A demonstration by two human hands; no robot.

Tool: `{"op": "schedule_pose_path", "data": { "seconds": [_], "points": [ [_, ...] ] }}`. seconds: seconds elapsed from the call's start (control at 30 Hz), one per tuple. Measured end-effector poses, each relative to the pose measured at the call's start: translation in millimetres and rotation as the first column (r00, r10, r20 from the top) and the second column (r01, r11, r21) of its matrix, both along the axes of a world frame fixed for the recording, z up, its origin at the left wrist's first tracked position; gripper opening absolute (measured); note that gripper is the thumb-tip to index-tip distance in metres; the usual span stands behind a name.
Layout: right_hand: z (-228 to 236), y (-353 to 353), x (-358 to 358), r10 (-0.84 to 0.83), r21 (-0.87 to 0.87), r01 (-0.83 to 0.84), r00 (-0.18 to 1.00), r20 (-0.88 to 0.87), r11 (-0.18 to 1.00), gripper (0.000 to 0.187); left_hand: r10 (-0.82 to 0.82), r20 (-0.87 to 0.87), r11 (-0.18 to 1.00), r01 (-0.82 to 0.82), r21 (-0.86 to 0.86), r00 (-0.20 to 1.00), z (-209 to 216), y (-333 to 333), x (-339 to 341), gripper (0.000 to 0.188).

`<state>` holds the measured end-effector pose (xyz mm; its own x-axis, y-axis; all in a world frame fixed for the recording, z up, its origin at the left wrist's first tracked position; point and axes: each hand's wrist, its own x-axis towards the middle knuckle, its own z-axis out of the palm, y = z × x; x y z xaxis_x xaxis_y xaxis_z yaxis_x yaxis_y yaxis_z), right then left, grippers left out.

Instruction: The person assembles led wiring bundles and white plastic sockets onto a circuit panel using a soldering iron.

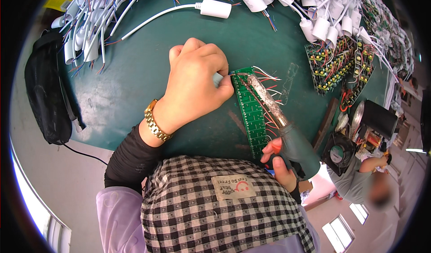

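My left hand, with a gold watch at its wrist, is closed in a pinch. A pale white piece shows between its fingers, mostly hidden by them. Wire ends at the fingertips meet the top left corner of a green circuit board panel. Red and white wires stick out along the panel's right side. My right hand grips a pistol-shaped soldering iron with a dark body and red trigger. The iron's metal barrel slants up leftward over the panel, its thin tip near the wire ends at the top edge.
White cylindrical housings with cables are heaped along the far edge of the green table. Populated circuit boards lie at the far right. A black bag rests at left. A small fan and another person are at right.
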<state>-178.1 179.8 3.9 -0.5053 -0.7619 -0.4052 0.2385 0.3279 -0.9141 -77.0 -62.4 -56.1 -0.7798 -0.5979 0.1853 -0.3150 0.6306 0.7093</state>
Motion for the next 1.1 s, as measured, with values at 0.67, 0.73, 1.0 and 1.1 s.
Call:
{"op": "schedule_pose_path", "data": {
  "seconds": [0.67, 0.73, 1.0, 1.1],
  "points": [
    [-10.7, 2.5, -6.0, 0.094, -0.008, -0.096, 0.987, -0.131, 0.995, 0.024, -0.051, 0.043, 0.998, 0.049, 0.042, 0.998, 2.7, -4.3, -0.5, 0.015],
    [-10.4, 2.8, -6.1, 0.121, 0.0, -0.123, 0.981, -0.15, 0.992, 0.024, -0.05, 0.045, 0.998, 0.048, 0.04, 0.998, 2.7, -4.2, -0.9, 0.015],
    [-7.7, 4.4, -2.9, 0.074, 0.013, -0.074, 0.993, -0.095, 0.997, 0.031, -0.035, 0.053, 0.999, 0.033, 0.036, 0.998, 2.9, -2.5, -1.2, 0.015],
    [3.7, 2.8, 1.0, -0.009, -0.028, 0.008, 0.998, -0.059, 1.0, 0.037, -0.024, 0.041, 0.999, 0.023, 0.025, 0.999, 2.3, -1.9, -1.0, 0.015]
  ]
}}
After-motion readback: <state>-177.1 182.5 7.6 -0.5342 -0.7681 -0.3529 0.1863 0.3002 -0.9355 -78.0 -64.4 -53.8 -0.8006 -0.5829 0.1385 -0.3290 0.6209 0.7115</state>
